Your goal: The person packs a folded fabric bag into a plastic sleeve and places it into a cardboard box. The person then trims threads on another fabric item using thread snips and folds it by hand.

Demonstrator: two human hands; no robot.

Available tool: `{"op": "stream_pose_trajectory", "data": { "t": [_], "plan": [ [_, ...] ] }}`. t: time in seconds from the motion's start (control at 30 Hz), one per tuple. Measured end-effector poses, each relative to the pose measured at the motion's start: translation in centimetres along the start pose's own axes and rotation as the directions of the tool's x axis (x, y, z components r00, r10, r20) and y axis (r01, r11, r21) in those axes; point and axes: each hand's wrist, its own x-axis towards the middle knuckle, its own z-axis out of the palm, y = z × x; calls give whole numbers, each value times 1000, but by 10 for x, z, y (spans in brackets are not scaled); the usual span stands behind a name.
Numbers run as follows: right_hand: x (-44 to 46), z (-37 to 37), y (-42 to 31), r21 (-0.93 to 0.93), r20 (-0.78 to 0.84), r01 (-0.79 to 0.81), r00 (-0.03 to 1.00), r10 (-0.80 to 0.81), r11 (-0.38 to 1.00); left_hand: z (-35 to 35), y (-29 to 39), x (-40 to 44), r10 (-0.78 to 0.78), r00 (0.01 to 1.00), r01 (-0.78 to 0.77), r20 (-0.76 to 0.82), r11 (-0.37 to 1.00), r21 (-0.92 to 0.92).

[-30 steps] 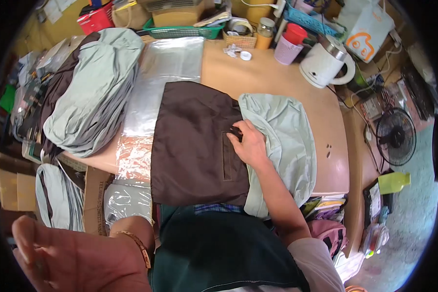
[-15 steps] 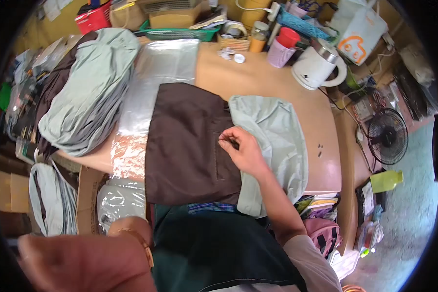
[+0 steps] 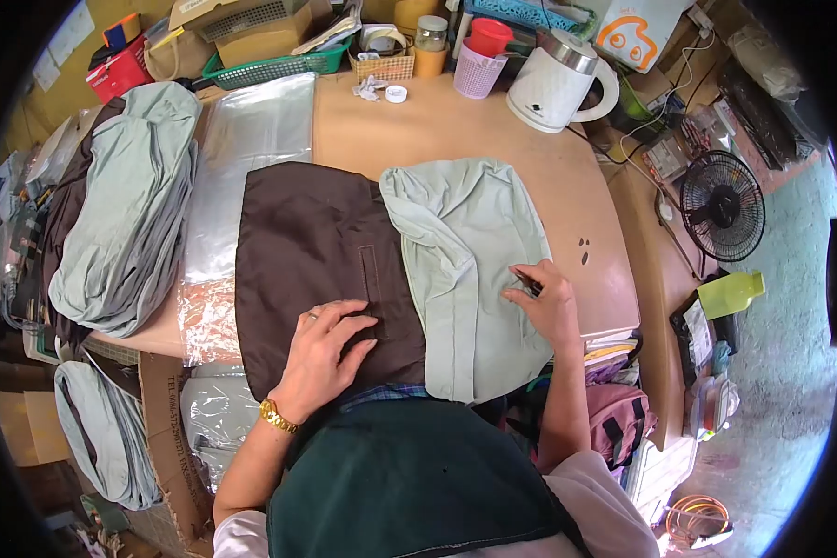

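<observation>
A dark brown cloth piece [image 3: 298,242] lies flat on the table in front of me, with a narrow stitched rectangle [image 3: 370,274] near its right side. Against its right edge is a pale grey-green cloth [image 3: 484,232], folded and wrinkled; I cannot tell if the two are sewn together. My left hand [image 3: 327,349] rests on the brown cloth just below the stitched rectangle, fingers apart and holding nothing. Over the pale cloth's right side, my right hand [image 3: 544,302] is closed on a small dark object [image 3: 527,283], mostly hidden by the fingers.
Clear plastic sheets [image 3: 260,121] lie left of the brown cloth, beside a pile of similar folded cloths [image 3: 126,214]. A white kettle [image 3: 551,88], a pink cup [image 3: 479,76] and a green basket [image 3: 279,67] line the back. Small dark pieces [image 3: 584,251] lie at right.
My left hand has come from the lower left onto the brown cloth. My right hand has moved right, from the stitched rectangle to the pale cloth. The view has shifted.
</observation>
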Motion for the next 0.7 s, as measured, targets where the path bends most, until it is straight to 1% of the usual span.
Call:
{"op": "stream_pose_trajectory", "data": {
  "t": [0.07, 0.1, 0.13, 0.17, 0.2, 0.27, 0.3, 0.33, 0.37, 0.4, 0.47, 0.5, 0.53, 0.57, 0.6, 0.63, 0.67, 0.7],
  "plan": [
    [0, -5, -6, 5, 66, -24, 998, 24, 1000, -6, 1, -4, -65, 998, 65, -8, 998, 0],
    [-2, -7, -7, 8, 67, -25, 997, 25, 1000, -8, 1, -4, -79, 996, 80, -28, 997, 15],
    [-3, -8, -8, 10, 67, -68, 996, 67, 998, -12, -1, -2, -80, 996, 81, -30, 997, 17],
    [-5, -8, -9, 11, 68, -109, 992, 108, 994, -18, -5, 0, -101, 991, 106, -82, 993, 52],
    [-7, -6, -11, 13, 71, -105, 992, 104, 994, -25, -9, 2, -121, 983, 134, -136, 987, 86],
    [-14, -1, -14, -107, 60, 79, 996, -73, 991, -39, -21, 12, -173, 962, 194, -212, 977, 84],
    [-16, 6, -12, -104, 62, 81, 995, -75, 991, -44, -30, 17, -185, 951, 212, -247, 973, 89],
    [-17, 15, -7, -209, 12, 78, 997, -77, 975, -49, -40, 24, -195, 940, 229, -281, 969, 94],
    [-19, 20, -5, -312, -36, 70, 996, -86, 948, -53, -51, 31, -177, 931, 237, -319, 958, 160],
    [-19, 19, -8, -310, -34, 77, 995, -92, 948, -56, -64, 39, -157, 920, 248, -358, 942, 224],
    [-18, 12, -18, -35, -161, 118, 979, -122, 992, -61, -101, 55, -197, 907, 304, -373, 918, 254],
    [-23, 0, -14, -30, -156, 125, 979, -128, 992, -61, -121, 62, -224, 900, 340, -374, 898, 278],
    [-32, -16, -5, 462, 59, -5, 998, -25, 887, -56, -143, 68, -229, 897, 347, -377, 894, 283],
    [-36, -25, -4, 799, 294, -225, 955, -36, 557, -49, -166, 75, -310, 869, 428, -386, 861, 274],
    [-36, -26, -12, 804, 294, -222, 955, -44, 552, -50, -180, 84, -386, 833, 505, -396, 822, 263],
    [-35, -28, -22, 777, 314, -153, 935, -165, 611, -55, -181, 95, -384, 832, 508, -402, 819, 269],
    [-34, -32, -35, 748, 337, -74, 899, -280, 660, -55, -181, 106, -488, 791, 581, -369, 787, 205],
    [-31, -36, -57, 557, 475, -238, 877, -70, 796, -58, -181, 116, -585, 741, 651, -328, 745, 142]
  ]
}}
